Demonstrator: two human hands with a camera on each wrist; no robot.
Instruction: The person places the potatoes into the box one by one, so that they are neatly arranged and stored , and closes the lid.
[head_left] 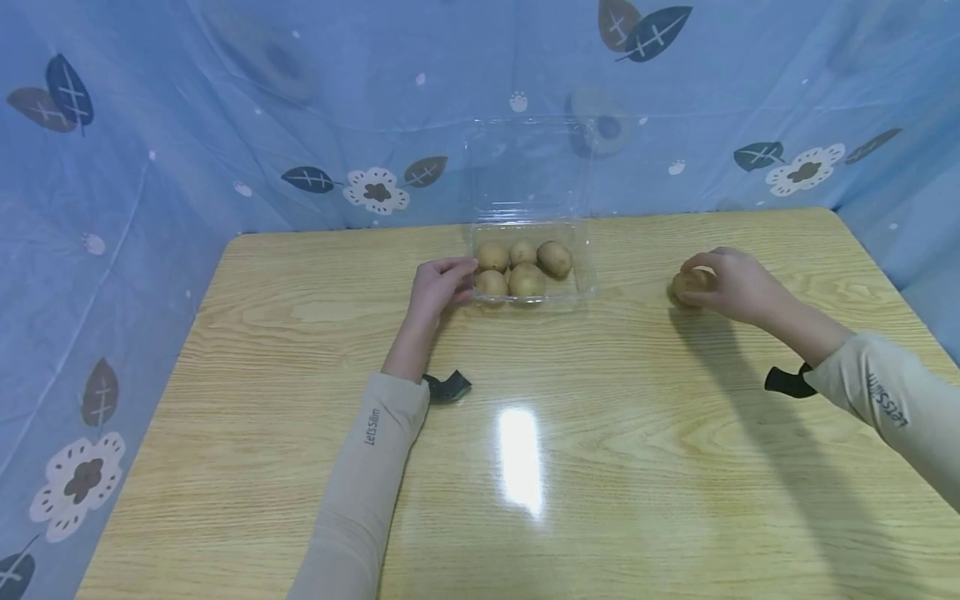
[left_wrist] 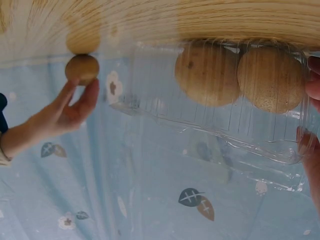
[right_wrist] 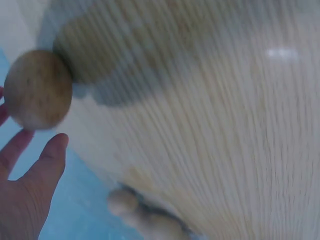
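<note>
Spanning the whole scene, a pale wooden table sits before a blue curtain printed with leaves and flowers, and on its far middle stands a clear plastic clamshell box with its lid tipped up and back. Five brown potatoes lie bunched in the tray, leaving what looks like spare room toward its right side. At the box's left edge rests the person's left hand, fingers lightly curved against the plastic wall; the left wrist view shows fingertips pressed to the tray, steadying it rather than gripping anything. Well apart to the right, the right hand cups over a lone loose potato lying on the table, fingers bent around it. The left wrist view shows thumb and fingers closing on its sides, while the right wrist view shows the palm only partly closed, so the hold looks begun but not firm. Doing this step well likely means seating the fingers fully under the round, smooth potato's widest part before lifting, since it could roll away. Keeping the left hand braced on the light tray should stop it sliding when the potato arrives.
</note>
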